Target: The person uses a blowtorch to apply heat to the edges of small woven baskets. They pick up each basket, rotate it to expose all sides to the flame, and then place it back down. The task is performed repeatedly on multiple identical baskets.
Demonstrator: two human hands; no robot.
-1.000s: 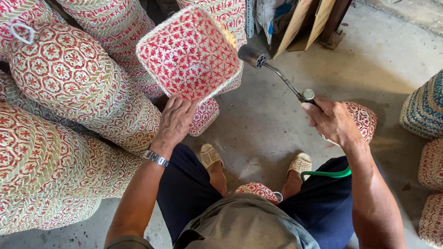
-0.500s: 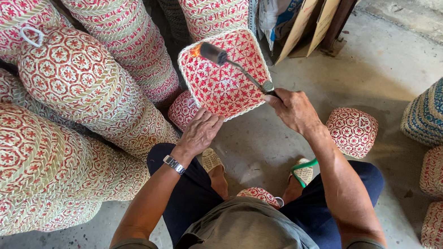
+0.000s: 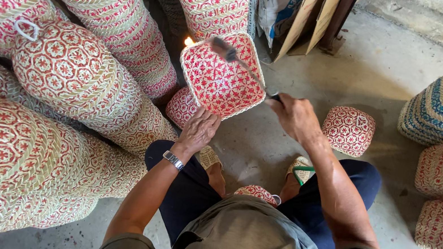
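Care is needed while the red and cream woven square basket (image 3: pixel 220 79), held up over the floor in the left hand's (image 3: pixel 198 131) fingers, is singed at its rim by the small flame (image 3: pixel 189 41) of the metal torch (image 3: pixel 241 64) gripped in the right hand (image 3: pixel 294 114), so the fire should be kept moving.

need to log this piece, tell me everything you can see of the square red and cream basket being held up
The square woven basket is a shallow tray shape with rounded corners, red star-like pattern on cream, with a pale plaited rim. It looks like woven straw or palm. It is tilted, its open inside facing the camera. The left hand grips its lower edge. The right hand holds a thin torch across it, a small flame at its upper left corner.
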